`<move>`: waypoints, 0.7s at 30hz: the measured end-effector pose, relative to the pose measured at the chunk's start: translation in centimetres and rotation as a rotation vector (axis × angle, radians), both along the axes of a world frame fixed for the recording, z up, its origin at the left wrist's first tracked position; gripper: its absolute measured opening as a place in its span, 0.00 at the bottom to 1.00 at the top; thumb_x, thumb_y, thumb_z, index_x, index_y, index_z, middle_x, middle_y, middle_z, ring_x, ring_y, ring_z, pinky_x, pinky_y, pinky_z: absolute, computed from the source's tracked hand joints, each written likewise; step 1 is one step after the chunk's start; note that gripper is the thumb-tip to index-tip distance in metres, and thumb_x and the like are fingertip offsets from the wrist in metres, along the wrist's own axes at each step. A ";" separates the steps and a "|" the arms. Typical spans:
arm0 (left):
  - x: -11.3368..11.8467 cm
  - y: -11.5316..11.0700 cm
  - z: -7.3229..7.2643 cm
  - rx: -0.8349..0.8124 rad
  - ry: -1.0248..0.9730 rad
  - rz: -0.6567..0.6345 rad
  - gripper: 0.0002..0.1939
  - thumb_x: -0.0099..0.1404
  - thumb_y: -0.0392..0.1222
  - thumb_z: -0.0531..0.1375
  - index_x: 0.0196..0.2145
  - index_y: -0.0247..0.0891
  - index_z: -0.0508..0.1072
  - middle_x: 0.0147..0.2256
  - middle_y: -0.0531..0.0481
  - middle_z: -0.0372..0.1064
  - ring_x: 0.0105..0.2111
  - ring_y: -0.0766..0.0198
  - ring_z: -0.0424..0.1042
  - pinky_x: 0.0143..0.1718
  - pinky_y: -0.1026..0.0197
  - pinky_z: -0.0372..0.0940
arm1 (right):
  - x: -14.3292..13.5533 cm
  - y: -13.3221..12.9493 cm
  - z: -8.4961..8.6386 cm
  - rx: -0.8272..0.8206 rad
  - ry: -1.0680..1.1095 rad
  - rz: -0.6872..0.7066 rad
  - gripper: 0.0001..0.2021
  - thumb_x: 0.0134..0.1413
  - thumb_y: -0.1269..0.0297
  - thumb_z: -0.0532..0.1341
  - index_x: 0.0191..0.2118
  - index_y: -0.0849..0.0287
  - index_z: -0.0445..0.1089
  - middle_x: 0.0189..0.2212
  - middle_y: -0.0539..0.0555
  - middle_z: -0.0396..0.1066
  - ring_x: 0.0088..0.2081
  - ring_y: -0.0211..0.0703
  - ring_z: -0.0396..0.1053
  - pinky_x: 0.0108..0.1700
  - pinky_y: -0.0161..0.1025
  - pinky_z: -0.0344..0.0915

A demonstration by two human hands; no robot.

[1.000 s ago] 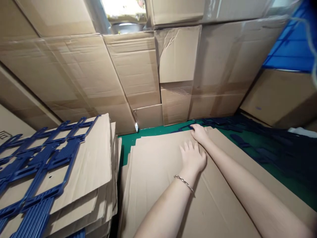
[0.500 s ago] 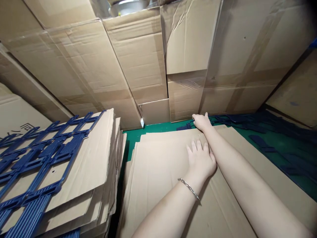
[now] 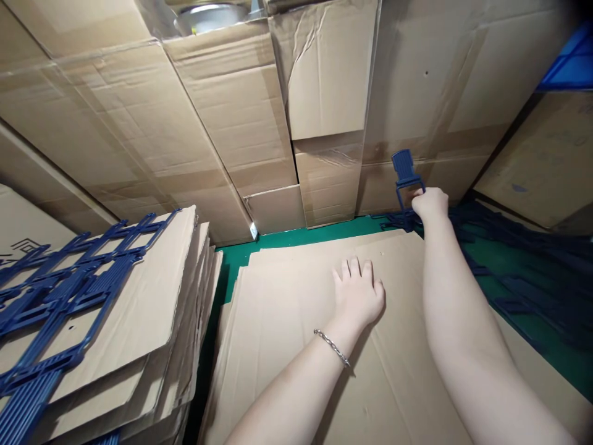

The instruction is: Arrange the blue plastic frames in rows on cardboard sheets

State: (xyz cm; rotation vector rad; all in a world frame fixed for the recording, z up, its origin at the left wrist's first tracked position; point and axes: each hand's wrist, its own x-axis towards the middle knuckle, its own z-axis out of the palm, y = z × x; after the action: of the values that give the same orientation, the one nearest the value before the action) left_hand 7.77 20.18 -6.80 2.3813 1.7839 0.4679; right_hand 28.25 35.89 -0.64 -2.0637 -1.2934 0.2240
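My left hand [image 3: 359,296] lies flat with spread fingers on the top sheet of a cardboard stack [image 3: 287,309]; a chain bracelet circles that wrist. Past the stack's far right corner, my right hand [image 3: 430,203] is closed on a dark blue plastic frame piece [image 3: 404,170], whose ribbed end sticks up in front of the cardboard boxes. More dark blue plastic pieces [image 3: 532,296] lie on the green surface [image 3: 319,230] to the right, partly behind my right arm.
At the left, blue plastic frames [image 3: 69,296] rest on another cardboard stack [image 3: 152,296]. Taped cardboard boxes [image 3: 222,111] form a wall behind. A blue crate [image 3: 567,65] sits at the upper right above a box [image 3: 542,154]. A round metallic object [image 3: 213,17] shows at the top.
My right hand has moved right and up, raising the blue plastic piece off the green surface. My left hand stays flat on the cardboard. The view has shifted slightly to the right.
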 end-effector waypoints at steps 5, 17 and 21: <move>0.0 -0.1 -0.1 0.020 0.008 -0.005 0.25 0.66 0.48 0.42 0.58 0.40 0.55 0.59 0.42 0.47 0.59 0.48 0.43 0.56 0.38 0.44 | 1.1 -1.3 2.3 0.037 -0.021 -0.011 0.17 0.50 0.74 0.53 0.45 0.70 0.71 0.40 0.69 0.66 0.43 0.44 0.63 0.39 0.39 0.52; 0.0 0.1 0.0 0.016 -0.017 -0.009 0.24 0.65 0.47 0.43 0.57 0.40 0.57 0.59 0.42 0.48 0.59 0.49 0.44 0.56 0.38 0.45 | 2.4 0.5 -1.6 -0.400 -0.173 0.146 0.19 0.46 0.74 0.57 0.47 0.60 0.70 0.45 0.62 0.65 0.46 0.50 0.63 0.43 0.37 0.58; 0.1 0.0 -0.1 0.009 -0.022 -0.005 0.24 0.65 0.48 0.43 0.57 0.40 0.57 0.58 0.42 0.48 0.59 0.49 0.44 0.56 0.38 0.44 | 1.5 0.8 -3.4 -0.496 -0.157 0.104 0.25 0.49 0.70 0.56 0.55 0.52 0.62 0.55 0.64 0.53 0.54 0.58 0.54 0.49 0.49 0.56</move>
State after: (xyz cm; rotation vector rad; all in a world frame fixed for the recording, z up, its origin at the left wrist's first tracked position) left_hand 7.85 20.23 -6.87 2.3763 1.7701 0.5008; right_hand 29.72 36.72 -4.09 -2.4656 -1.5621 0.4783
